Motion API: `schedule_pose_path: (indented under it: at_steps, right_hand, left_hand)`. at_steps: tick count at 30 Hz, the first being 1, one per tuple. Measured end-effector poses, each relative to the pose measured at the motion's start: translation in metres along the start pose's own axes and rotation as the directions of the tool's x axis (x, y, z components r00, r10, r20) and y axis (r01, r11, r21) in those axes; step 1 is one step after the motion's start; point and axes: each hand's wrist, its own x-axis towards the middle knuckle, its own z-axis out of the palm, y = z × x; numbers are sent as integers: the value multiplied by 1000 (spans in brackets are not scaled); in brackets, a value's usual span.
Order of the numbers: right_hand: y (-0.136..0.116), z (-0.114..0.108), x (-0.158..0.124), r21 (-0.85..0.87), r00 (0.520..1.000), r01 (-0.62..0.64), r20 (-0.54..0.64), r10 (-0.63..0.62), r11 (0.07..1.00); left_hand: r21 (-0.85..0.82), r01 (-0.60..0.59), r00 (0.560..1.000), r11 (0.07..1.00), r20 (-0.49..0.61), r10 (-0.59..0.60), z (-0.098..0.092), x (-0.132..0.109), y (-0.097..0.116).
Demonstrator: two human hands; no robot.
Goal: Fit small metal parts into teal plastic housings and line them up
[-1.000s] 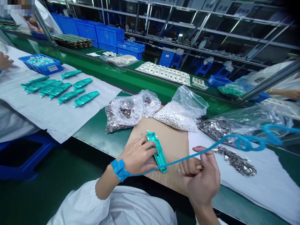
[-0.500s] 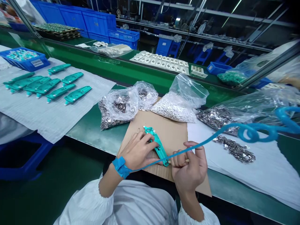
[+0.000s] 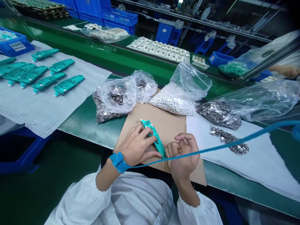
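A slim teal plastic housing (image 3: 155, 138) with a white tip lies slantwise on a brown cardboard sheet (image 3: 167, 117). My left hand (image 3: 138, 145) is closed over its left side, fingers on top and thumb along the lower edge. My right hand (image 3: 184, 154) is curled into a fist against the housing's lower end, around a thin pale stick mostly hidden by the fingers. On my left wrist sits a blue strap (image 3: 120, 162), whose blue cord (image 3: 222, 146) runs across in front of my right hand.
Bags of small metal parts (image 3: 114, 98) and a bag of white parts (image 3: 173, 98) stand behind the cardboard. Loose metal pieces (image 3: 231, 139) lie on white paper at right. Several teal housings (image 3: 69, 84) rest on a white cloth at left, near a blue bin (image 3: 16, 45).
My right hand has shifted slightly left and up, and the stick shows less. The view has tilted down a little; the coiled cord is stretched straighter.
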Motion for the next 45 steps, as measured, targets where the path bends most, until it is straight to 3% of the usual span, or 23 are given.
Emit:
schedule_pose_path:
  at_steps: [5,14,21,25,30,38,45]
  right_hand:
    - [-11,-4,4,119,991,-23,-128,38,993]
    - [-7,2,0,80,998,6,-63,-1,997]
    - [-7,3,4,53,994,-68,-86,72,996]
    - [-3,4,4,28,997,-48,-63,50,998]
    - [-1,1,3,59,999,-38,-19,40,998]
    - [-10,-2,-10,163,995,65,63,-76,984]
    - [-6,2,-9,159,997,23,64,-33,987]
  left_hand:
    - [-21,-1,999,1000,-35,0,2,-2,-1]
    - [8,-8,999,1000,-40,9,6,-4,-2]
    - [-2,-8,1000,1000,-13,8,2,-4,0]
    - [6,-8,1000,1000,-6,8,0,-3,0]
    - [-19,-12,1000,1000,-20,11,1,-4,0]
    - [-10,-6,1000,1000,-28,6,4,-5,-1]
    - [-1,-9,999,1000,-30,9,3,-5,-1]
